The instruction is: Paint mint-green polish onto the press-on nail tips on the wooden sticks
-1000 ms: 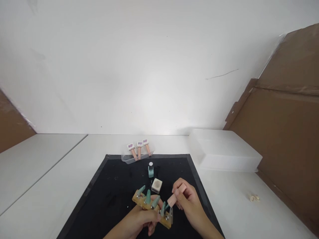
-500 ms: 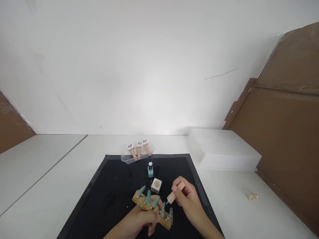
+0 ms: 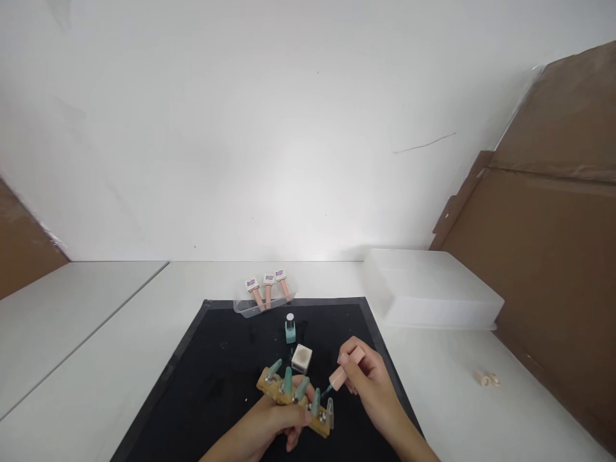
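Black mat on white table; white wall behind; brown cardboard right.

The yellow holder is slanted, bearing four green tips and one clear tip. The pink brush is tilted, its green end near them.

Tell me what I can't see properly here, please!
All in the head view:
- Small writing on the three white labels: too tiny to read.
- Brush tip: too small and blurry to tell whether it touches the green nail beside it.
- Some fingers of the left hand: hidden behind the yellow holder.
- Both elbows: cut off by the bottom edge.
- Anything inside the white box: hidden by its cloudy sides.
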`<state>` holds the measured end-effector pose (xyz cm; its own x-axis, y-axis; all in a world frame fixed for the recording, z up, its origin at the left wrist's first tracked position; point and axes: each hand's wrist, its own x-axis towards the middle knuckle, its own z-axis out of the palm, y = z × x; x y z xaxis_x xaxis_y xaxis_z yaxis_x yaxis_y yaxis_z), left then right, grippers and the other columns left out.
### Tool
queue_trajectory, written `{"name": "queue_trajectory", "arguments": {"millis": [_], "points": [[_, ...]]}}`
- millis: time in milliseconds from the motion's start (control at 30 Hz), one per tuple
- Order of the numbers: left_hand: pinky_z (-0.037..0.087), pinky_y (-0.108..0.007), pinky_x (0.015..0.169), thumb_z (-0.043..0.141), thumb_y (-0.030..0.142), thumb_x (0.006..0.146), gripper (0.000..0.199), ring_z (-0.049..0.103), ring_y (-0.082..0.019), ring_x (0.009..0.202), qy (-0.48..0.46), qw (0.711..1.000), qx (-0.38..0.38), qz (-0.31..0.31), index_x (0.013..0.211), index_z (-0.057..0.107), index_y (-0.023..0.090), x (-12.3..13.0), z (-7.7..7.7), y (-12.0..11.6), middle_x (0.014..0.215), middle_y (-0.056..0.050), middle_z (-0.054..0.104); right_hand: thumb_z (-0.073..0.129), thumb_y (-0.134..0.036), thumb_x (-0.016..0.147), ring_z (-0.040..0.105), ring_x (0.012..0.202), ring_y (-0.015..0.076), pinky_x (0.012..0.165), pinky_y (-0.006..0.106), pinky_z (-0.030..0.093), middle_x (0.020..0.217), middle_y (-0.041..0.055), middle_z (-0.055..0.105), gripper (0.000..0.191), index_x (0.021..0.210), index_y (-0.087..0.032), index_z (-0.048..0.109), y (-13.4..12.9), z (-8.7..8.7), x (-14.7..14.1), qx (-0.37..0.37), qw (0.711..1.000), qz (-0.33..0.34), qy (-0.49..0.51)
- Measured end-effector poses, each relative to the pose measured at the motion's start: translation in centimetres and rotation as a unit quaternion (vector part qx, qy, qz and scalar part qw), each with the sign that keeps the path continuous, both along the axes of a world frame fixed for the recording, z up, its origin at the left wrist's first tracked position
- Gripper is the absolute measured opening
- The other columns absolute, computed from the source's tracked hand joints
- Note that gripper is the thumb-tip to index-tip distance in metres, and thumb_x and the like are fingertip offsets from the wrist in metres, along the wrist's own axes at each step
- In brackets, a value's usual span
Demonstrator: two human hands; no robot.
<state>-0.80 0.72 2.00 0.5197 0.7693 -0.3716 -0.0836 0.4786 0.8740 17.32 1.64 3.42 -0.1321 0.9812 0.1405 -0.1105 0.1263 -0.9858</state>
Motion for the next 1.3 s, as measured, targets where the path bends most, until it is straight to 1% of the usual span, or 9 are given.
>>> {"name": "queue_trajectory", "arguments": {"millis": [133, 300, 400, 500, 667, 867, 1000, 1100, 1300], "points": [[0.032, -0.02, 0.044, 0.061, 0.022, 0.057, 0.019, 0.035, -0.007, 0.044, 0.001, 1.0, 0.01, -0.009, 0.074, 0.054, 0.017, 0.02, -0.13, 0.13, 0.05, 0.008, 0.044, 0.059, -0.047, 0.081, 0.034, 0.047, 0.0088, 0.045, 0.022, 0.026, 0.053, -0.0064, 0.04, 0.034, 0.066, -0.018, 0.052, -0.35, 0.29, -0.17, 0.022, 0.998, 0.04, -0.047], [0.034, -0.021, 0.044, 0.062, 0.019, 0.055, 0.018, 0.038, -0.007, 0.044, 0.005, 1.0, 0.01, -0.018, 0.07, 0.053, 0.017, 0.11, 0.14, 0.25, 0.053, 0.006, 0.048, 0.057, -0.04, 0.083, 0.04, 0.048, 0.0109, 0.048, 0.022, 0.03, 0.05, -0.0042, 0.051, 0.03, 0.064, -0.019, 0.05, -0.24, 0.55, -0.4, 0.04, 0.995, 0.012, -0.09], [0.034, -0.02, 0.043, 0.063, 0.018, 0.054, 0.017, 0.038, -0.007, 0.042, 0.008, 1.0, 0.01, -0.023, 0.068, 0.053, 0.017, 0.17, 0.31, 0.24, 0.053, 0.006, 0.049, 0.056, -0.039, 0.085, 0.045, 0.049, 0.0119, 0.05, 0.023, 0.033, 0.051, -0.0021, 0.058, 0.029, 0.064, -0.019, 0.049, -0.01, 0.43, -0.31, 0.037, 0.996, -0.015, -0.079], [0.034, -0.02, 0.042, 0.064, 0.018, 0.055, 0.017, 0.039, -0.007, 0.043, 0.01, 0.999, 0.021, -0.027, 0.068, 0.054, 0.016, 0.19, 0.29, 0.2, 0.054, 0.006, 0.049, 0.055, -0.041, 0.085, 0.045, 0.047, 0.0114, 0.049, 0.022, 0.032, 0.048, -0.0031, 0.056, 0.031, 0.064, -0.019, 0.048, 0.1, 0.31, -0.17, 0.031, 0.998, -0.027, -0.052], [0.035, -0.019, 0.042, 0.066, 0.021, 0.056, 0.019, 0.041, -0.008, 0.048, 0.006, 0.999, 0.029, -0.021, 0.071, 0.055, 0.016, 0.09, -0.12, 0.24, 0.058, 0.004, 0.05, 0.055, -0.049, 0.083, 0.034, 0.041, 0.0081, 0.043, 0.021, 0.025, 0.046, -0.0079, 0.041, 0.035, 0.066, -0.019, 0.048, -0.16, 0.32, -0.1, 0.0, 1.0, 0.012, 0.003], [0.035, -0.019, 0.043, 0.064, 0.02, 0.057, 0.018, 0.04, -0.008, 0.046, 0.014, 0.999, 0.033, -0.031, 0.071, 0.055, 0.016, 0.03, -0.4, 0.34, 0.056, 0.004, 0.05, 0.058, -0.046, 0.081, 0.035, 0.049, 0.0091, 0.047, 0.021, 0.026, 0.054, -0.0061, 0.04, 0.034, 0.065, -0.018, 0.05, -0.57, 0.59, -0.37, 0.025, 0.995, 0.074, -0.065], [0.035, -0.019, 0.042, 0.064, 0.018, 0.056, 0.017, 0.039, -0.007, 0.044, 0.012, 0.999, 0.029, -0.028, 0.07, 0.054, 0.017, 0.05, -0.43, 0.27, 0.055, 0.005, 0.048, 0.058, -0.044, 0.081, 0.035, 0.049, 0.0098, 0.047, 0.022, 0.027, 0.052, -0.0063, 0.041, 0.032, 0.064, -0.018, 0.05, -0.38, 0.54, -0.53, 0.03, 0.995, 0.038, -0.082], [0.036, -0.018, 0.042, 0.064, 0.018, 0.057, 0.017, 0.038, -0.007, 0.043, 0.011, 0.999, 0.035, -0.026, 0.071, 0.055, 0.017, 0.04, -0.55, 0.29, 0.054, 0.006, 0.047, 0.056, -0.042, 0.083, 0.036, 0.047, 0.0101, 0.047, 0.022, 0.027, 0.049, -0.0051, 0.049, 0.031, 0.064, -0.019, 0.049, -0.22, 0.58, -0.49, 0.03, 0.996, 0.023, -0.084], [0.035, -0.018, 0.042, 0.065, 0.02, 0.058, 0.017, 0.038, -0.007, 0.043, 0.007, 0.998, 0.05, -0.033, 0.071, 0.054, 0.017, -0.03, -0.4, 0.46, 0.055, 0.006, 0.048, 0.055, -0.038, 0.086, 0.049, 0.049, 0.0127, 0.051, 0.023, 0.035, 0.05, -0.0019, 0.06, 0.03, 0.063, -0.019, 0.048, -0.03, 0.67, -0.28, 0.029, 0.996, 0.001, -0.088]]}}
